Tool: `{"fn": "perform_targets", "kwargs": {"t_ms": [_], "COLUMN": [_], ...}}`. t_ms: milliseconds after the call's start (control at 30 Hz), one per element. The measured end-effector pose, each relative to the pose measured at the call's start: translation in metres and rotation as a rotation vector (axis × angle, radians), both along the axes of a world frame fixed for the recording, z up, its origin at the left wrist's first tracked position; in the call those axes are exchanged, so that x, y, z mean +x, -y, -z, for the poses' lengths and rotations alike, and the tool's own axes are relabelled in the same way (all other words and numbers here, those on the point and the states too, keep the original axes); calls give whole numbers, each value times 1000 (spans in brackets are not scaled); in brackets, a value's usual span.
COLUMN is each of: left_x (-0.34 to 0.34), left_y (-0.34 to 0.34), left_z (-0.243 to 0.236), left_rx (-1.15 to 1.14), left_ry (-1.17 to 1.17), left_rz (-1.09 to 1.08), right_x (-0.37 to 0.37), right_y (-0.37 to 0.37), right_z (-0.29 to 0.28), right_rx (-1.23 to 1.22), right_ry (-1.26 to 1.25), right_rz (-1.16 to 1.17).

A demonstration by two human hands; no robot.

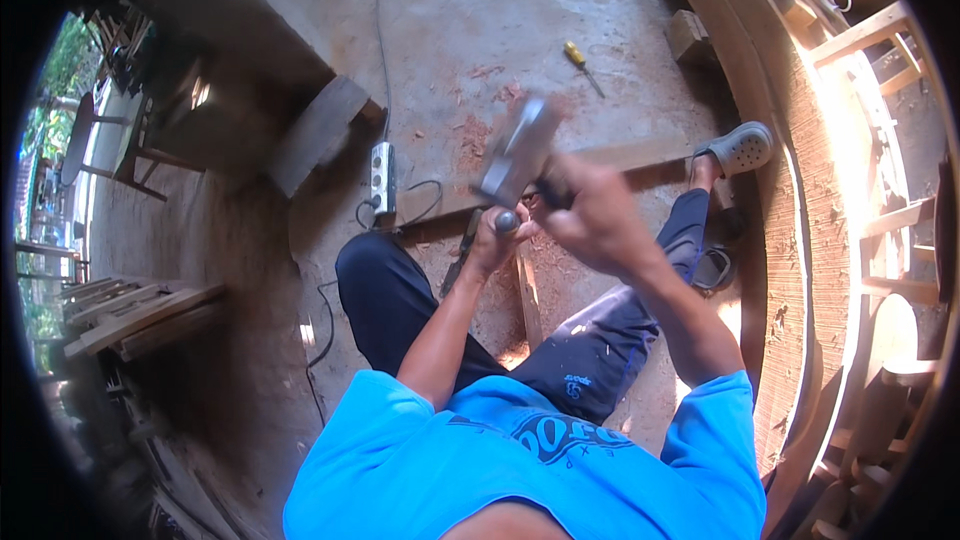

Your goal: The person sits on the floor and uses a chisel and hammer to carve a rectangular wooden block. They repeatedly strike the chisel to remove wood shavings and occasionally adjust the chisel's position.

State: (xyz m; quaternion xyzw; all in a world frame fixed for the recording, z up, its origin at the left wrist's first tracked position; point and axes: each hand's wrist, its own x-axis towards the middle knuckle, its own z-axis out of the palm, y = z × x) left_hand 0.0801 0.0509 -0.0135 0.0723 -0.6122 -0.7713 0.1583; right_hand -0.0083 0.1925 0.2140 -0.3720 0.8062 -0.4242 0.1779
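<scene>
My right hand [585,205] is closed round a hammer, its metal head [515,150] blurred by motion just above my left hand [495,235]. My left hand grips an upright chisel [506,222], whose round top faces me; its lower part is hidden. Beneath my hands lies a wooden beam [630,162] across the floor between my legs, with a narrower wood piece [527,300] running toward me and wood shavings around.
A yellow-handled screwdriver [574,54] lies on the concrete floor [450,20]. A power strip [383,178] with cables sits left of centre. A large timber slab [790,320] runs along the right. Stacked boards [140,325] and a block [320,130] stand at left.
</scene>
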Motion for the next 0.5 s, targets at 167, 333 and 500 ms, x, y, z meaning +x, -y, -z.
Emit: {"fn": "perform_targets", "kwargs": {"t_ms": [167, 333, 500], "left_x": [2, -18, -11], "left_y": [1, 5, 0], "left_z": [20, 36, 32], "left_rx": [-95, -120, -11], "left_ry": [114, -153, 57], "left_rz": [58, 48, 87], "right_x": [15, 19, 6], "right_y": [-12, 13, -8], "right_z": [-25, 53, 46], "right_rx": [-491, 529, 40], "right_ry": [-97, -184, -105], "right_rz": [78, -103, 48]}}
